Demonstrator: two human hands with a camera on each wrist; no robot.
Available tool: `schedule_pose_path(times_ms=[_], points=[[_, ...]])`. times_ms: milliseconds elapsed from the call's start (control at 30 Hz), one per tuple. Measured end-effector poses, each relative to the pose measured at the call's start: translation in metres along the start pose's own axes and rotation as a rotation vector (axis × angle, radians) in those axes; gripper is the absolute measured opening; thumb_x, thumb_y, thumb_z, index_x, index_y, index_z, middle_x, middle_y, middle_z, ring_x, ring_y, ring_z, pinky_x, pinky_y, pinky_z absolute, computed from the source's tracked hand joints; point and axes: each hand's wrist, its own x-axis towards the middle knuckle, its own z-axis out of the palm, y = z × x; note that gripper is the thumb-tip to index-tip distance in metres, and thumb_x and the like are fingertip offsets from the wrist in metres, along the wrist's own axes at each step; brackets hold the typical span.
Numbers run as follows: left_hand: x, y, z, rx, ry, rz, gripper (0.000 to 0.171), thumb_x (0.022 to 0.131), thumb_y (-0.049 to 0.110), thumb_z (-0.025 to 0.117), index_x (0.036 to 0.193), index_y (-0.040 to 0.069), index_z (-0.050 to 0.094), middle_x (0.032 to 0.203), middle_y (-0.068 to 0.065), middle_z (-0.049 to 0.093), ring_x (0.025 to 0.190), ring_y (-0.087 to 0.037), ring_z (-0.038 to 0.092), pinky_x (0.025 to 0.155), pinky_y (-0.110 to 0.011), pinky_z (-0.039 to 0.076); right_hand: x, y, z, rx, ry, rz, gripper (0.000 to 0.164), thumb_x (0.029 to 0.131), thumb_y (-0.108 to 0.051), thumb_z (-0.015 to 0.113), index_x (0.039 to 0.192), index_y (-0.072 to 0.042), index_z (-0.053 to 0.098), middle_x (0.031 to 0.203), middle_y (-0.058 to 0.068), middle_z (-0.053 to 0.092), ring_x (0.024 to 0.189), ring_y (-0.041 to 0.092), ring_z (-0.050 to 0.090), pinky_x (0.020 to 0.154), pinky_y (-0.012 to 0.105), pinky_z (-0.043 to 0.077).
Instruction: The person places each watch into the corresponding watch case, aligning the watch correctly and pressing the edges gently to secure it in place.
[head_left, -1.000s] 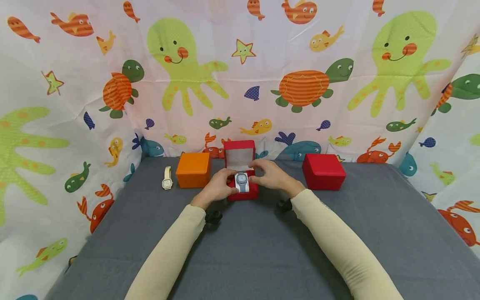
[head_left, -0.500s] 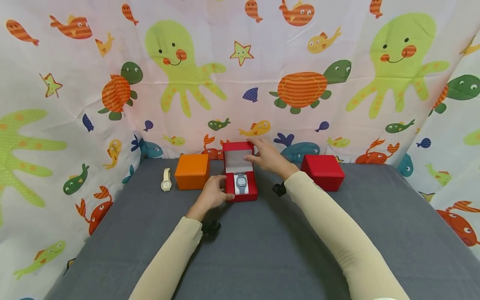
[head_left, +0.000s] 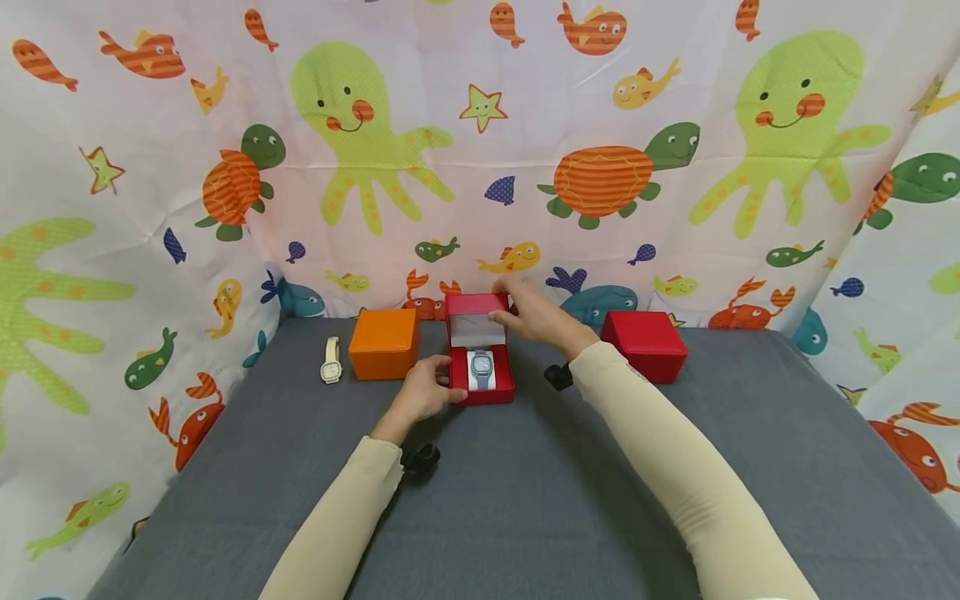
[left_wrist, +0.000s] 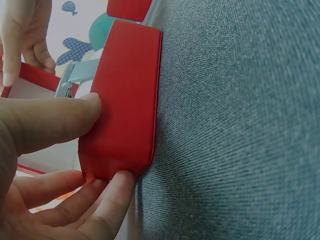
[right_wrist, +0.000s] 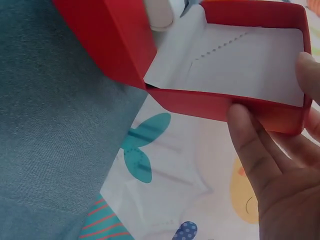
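A red watch box (head_left: 503, 375) stands with its lid (head_left: 468, 304) raised, its lining white. Inside the base, a watch with a light blue-grey strap (head_left: 482, 364) sits round a white cushion. My left hand (head_left: 420, 390) grips the base's front left corner. In the left wrist view, its thumb lies on the red front (left_wrist: 122, 95) while the fingers touch the side. The right hand (head_left: 538, 312) holds the lid at its upper right edge. Its thumb and fingers pinch the lid wall (right_wrist: 275, 117) in the right wrist view; part of that hand is cut off.
An orange box (head_left: 384, 344) stands to the left of the watch box. Further left lies a gold-coloured watch (head_left: 332, 361). At right stands another red box (head_left: 645, 346), closed. Behind the grey table (head_left: 480, 500) hangs a sea-animal curtain (head_left: 480, 167).
Both hands have left the watch and cushion in the base. The right hand went up to the lid, which now tilts slightly forward; the left moved to the box's front left corner.
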Motion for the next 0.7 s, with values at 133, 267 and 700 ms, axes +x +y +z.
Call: schedule_pose_path(times_ms=[133,267,700], points=[[0.0,0.0,0.0,-0.006,0.002,0.001,0.063,0.078,0.013,0.079,0.133,0.001,0.05,0.119,-0.014,0.061,0.1,-0.026,0.06,0.087,-0.04,0.052,-0.012,-0.001,0.003,-0.001,-0.002,-0.065,0.038,0.091,-0.028,0.066,0.12,-0.014,0.044,0.096,0.004,0.056,0.082,0.019,0.054,0.071,0.031,0.051],[-0.001,-0.001,-0.001,-0.021,0.001,0.003,0.062,0.078,0.013,0.08,0.131,0.0,0.051,0.119,-0.014,0.06,0.1,-0.027,0.06,0.086,-0.039,0.053,-0.026,0.0,0.013,-0.014,0.024,-0.122,0.04,0.09,-0.025,0.067,0.121,-0.012,0.044,0.098,0.003,0.058,0.082,0.017,0.055,0.072,0.031,0.051],[0.001,-0.003,-0.004,-0.04,-0.019,0.027,0.061,0.077,0.013,0.081,0.129,0.001,0.051,0.12,-0.013,0.06,0.101,-0.027,0.059,0.086,-0.04,0.052,-0.065,0.01,0.05,-0.128,0.131,-0.303,0.058,0.082,-0.017,0.076,0.134,-0.013,0.05,0.127,0.005,0.052,0.11,0.019,0.053,0.086,0.035,0.053]])
